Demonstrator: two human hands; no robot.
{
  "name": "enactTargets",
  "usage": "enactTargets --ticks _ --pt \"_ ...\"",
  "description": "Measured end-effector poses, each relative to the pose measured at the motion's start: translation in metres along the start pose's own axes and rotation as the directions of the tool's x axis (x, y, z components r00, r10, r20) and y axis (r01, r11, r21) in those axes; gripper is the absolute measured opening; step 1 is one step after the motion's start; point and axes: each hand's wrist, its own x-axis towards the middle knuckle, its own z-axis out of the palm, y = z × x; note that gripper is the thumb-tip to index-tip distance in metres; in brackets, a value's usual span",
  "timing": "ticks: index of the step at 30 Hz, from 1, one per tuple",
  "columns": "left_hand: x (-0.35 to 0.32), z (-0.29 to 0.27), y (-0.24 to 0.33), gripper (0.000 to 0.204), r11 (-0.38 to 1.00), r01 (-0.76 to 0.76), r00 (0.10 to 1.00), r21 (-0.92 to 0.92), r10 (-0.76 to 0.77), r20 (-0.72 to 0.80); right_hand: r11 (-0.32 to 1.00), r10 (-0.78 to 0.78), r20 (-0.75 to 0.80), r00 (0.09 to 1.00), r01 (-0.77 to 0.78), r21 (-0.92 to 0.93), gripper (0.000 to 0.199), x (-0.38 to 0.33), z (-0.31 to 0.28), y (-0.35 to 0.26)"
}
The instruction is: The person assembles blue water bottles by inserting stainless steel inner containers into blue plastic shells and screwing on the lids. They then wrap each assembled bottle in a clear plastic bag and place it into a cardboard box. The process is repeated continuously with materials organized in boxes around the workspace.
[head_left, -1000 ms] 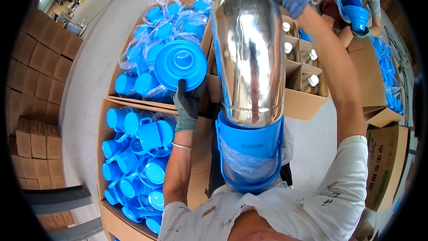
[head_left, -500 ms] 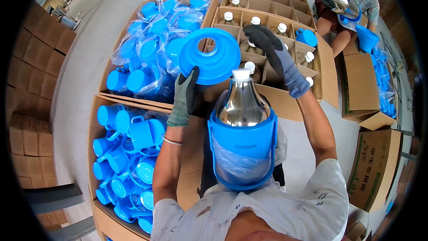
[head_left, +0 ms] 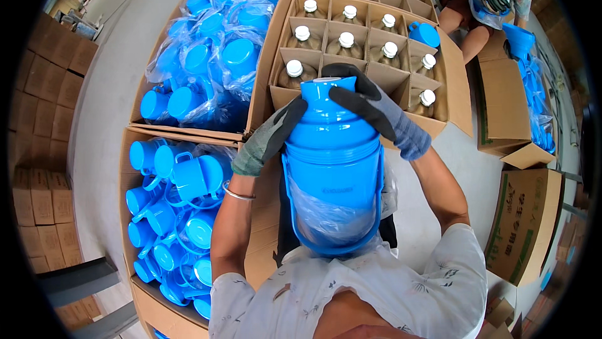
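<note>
The left hand [head_left: 268, 138] in a grey glove and the right hand [head_left: 376, 112] in a grey-and-black glove both clasp the blue plastic shoulder cap [head_left: 331, 113] atop a blue plastic flask casing [head_left: 333, 176]. The flask stands upright against the person's chest, before a divided cardboard box of silver glass flasks [head_left: 367, 38]

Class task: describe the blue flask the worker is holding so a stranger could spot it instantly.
Start at the divided carton of silvery bottles. Just below it, both gloved hands press on the tall blue flask. Unlike the loose blue parts boxed left, it stands assembled, plastic film around its base.
</note>
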Motion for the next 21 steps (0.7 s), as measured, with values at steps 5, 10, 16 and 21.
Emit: enactTargets --ticks 5,10,16,21 --pt "-0.003 0.022 0.028 0.063 0.989 0.145 0.985 -0.040 -0.148 -0.089 0.985 0.065 -0.051 0.997 -0.056 0.166 0.056 -0.010 0.004 0.010" --pt "-0.004 0.043 0.078 0.060 0.913 0.127 0.987 0.388 -0.080 -0.137 0.950 -0.079 0.064 0.995 0.056 0.308 0.058 -0.006 -0.004 0.029" --pt "0.000 0.076 0.097 0.064 0.658 0.238 0.964 0.714 -0.074 -0.254 0.828 -0.111 0.100 0.989 0.036 0.559 0.060 0.009 -0.008 0.086" --pt "-0.018 0.037 0.043 0.057 0.892 -0.014 0.983 0.453 0.096 -0.158 0.970 -0.123 0.014 0.992 0.117 0.212 0.059 -0.002 0.002 0.029"
